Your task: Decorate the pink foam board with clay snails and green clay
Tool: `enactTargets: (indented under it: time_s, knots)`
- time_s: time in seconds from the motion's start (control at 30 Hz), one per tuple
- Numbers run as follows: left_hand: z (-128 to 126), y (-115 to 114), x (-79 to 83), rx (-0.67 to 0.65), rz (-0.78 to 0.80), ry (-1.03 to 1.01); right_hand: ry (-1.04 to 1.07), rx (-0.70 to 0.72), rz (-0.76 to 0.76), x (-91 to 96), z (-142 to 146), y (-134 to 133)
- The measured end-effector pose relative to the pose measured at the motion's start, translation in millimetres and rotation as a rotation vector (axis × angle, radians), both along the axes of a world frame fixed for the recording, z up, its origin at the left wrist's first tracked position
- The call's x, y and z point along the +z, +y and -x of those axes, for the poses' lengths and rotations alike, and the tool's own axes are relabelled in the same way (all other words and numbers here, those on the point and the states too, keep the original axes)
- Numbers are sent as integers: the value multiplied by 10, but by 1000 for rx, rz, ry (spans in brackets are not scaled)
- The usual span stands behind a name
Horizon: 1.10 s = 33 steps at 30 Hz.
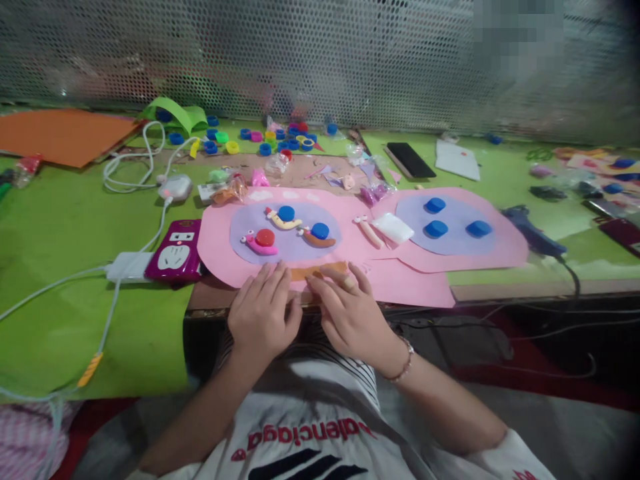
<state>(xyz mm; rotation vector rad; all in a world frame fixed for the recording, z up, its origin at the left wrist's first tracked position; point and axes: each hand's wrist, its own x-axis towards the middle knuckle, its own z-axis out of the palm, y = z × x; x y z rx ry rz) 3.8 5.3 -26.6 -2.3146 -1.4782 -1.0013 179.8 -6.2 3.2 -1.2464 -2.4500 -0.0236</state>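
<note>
1. Left hand (261, 308): palm down, fingers extended, thumb apart.
2. Right hand (347, 310): fingers spread, touching orange strip (302, 274).
3. Strip: on pink card (215, 243), 2 o'clock from left hand.
4. Three snails (287, 214): on purple oval (250, 219), at strip's 11 o'clock.

White shirt (310, 385) with red lettering (309, 433) and slanting black bars (287, 463), more red on the right sleeve (517, 455); black-and-white striped cloth (367, 381); beaded bracelet (411, 360) and yellowish finger band (349, 283) on the right hand (354, 319) side
</note>
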Motion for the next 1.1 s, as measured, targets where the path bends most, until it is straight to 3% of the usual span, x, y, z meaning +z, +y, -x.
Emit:
enactTargets:
  time_s: [0.5,0.73,1.1]
  knots:
    - [5,0,-2,-4,9,2,38,-69,-31,10,-85,10]
    - [-3,1,17,8,-7,15,76,92,-28,-26,-143,15]
    - [-4,5,13,6,-23,22,26,66,-22,-38,-105,19]
